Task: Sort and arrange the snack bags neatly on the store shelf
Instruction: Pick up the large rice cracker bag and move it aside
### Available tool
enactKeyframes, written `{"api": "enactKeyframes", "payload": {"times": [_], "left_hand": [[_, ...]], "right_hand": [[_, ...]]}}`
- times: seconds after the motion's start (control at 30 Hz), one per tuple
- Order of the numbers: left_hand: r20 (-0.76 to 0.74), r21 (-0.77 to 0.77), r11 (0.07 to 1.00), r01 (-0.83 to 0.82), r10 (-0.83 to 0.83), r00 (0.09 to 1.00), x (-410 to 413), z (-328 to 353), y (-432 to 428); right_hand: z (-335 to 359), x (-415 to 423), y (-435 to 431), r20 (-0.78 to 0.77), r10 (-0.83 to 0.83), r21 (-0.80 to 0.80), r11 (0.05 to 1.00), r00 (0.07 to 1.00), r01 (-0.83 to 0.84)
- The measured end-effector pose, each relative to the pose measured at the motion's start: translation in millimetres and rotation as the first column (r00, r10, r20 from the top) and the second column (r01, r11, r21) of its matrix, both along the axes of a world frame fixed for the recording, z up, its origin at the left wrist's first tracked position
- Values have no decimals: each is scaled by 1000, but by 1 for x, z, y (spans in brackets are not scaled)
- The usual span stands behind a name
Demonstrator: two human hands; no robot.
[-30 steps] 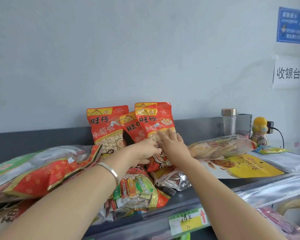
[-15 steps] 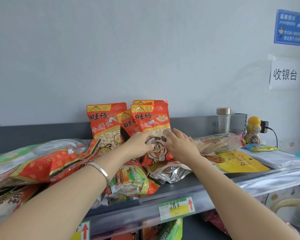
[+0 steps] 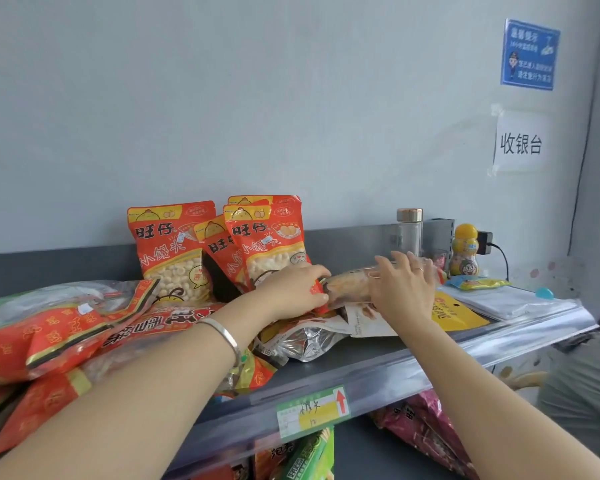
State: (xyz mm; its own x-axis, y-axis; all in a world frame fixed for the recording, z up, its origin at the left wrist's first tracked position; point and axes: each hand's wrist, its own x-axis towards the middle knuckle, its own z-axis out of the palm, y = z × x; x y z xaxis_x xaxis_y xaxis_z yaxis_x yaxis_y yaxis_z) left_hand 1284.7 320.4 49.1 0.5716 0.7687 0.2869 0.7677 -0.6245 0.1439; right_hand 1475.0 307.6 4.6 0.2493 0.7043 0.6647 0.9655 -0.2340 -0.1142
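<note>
Both hands shifted right, off upright orange bags point(image 3: 264, 244), onto clear snack bag point(image 3: 350, 284) lying on shelf point(image 3: 361, 356). Left hand point(image 3: 291, 292) pinched bag's end; right hand point(image 3: 404, 289) rested flat on it, fingers spread.

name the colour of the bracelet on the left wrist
The bracelet is silver, clearest in the head view.

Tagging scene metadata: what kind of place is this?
Probably a small retail shop: a shelf stocked with red snack bags, a price label with a red arrow on its front rail, and a wall sign reading 收银台 (cashier desk).
</note>
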Motion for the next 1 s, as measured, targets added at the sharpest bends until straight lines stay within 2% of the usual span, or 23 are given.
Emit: {"api": "enactKeyframes", "payload": {"times": [0.07, 0.1, 0.17, 0.2, 0.27, 0.37, 0.47, 0.57, 0.63, 0.7, 0.8, 0.87, 0.93, 0.97, 1.0], "left_hand": [[-63, 46, 999, 16, -13, 998, 12, 0, 7], [-101, 66, 997, 29, -23, 995, 18, 0, 11], [-197, 97, 995, 38, -18, 980, 28, -1, 20], [-250, 110, 994, 24, 4, 968, 31, -3, 25], [-348, 110, 994, -25, 62, 935, 33, -6, 34], [-476, 138, 988, -66, 124, 870, 32, -12, 42], [-508, 203, 978, -44, 144, 849, 29, -12, 48], [-491, 226, 974, -26, 137, 860, 25, -10, 52], [-468, 235, 972, -28, 138, 873, 25, -10, 52], [-443, 254, 967, -29, 143, 885, 24, -9, 50], [-360, 191, 979, -67, 133, 923, 24, -5, 46], [-208, 52, 995, -85, 94, 974, 26, 0, 42], [108, -142, 990, -16, 32, 994, 29, 7, 34], [311, -261, 963, 71, 14, 950, 32, 12, 30], [516, -362, 910, 204, 14, 856, 35, 16, 24]], "right_hand": [[5, 7, 1, -12, -67, -6, 998, 998, 67], [9, 10, 4, 40, -75, -62, 995, 996, 78], [16, 14, 12, 177, 28, -239, 971, 984, 16], [19, 14, 15, 197, 115, -336, 941, 974, -43], [25, 13, 22, 162, 238, -478, 868, 958, -135], [31, 8, 32, 160, 270, -574, 808, 950, -133], [28, 4, 41, 298, 234, -550, 835, 926, -34], [26, 5, 46, 404, 167, -453, 891, 899, 38], [23, 8, 46, 410, 124, -353, 935, 903, 32], [21, 14, 42, 347, 75, -231, 973, 935, 8], [27, 28, 35, 119, -11, -35, 999, 993, 16], [39, 35, 27, -92, 1, 103, 995, 996, 9], [52, 31, 17, -186, 62, 240, 971, 981, -16], [58, 25, 13, -178, 90, 283, 958, 980, -36], [64, 15, 8, -142, 116, 312, 948, 983, -66]]}}
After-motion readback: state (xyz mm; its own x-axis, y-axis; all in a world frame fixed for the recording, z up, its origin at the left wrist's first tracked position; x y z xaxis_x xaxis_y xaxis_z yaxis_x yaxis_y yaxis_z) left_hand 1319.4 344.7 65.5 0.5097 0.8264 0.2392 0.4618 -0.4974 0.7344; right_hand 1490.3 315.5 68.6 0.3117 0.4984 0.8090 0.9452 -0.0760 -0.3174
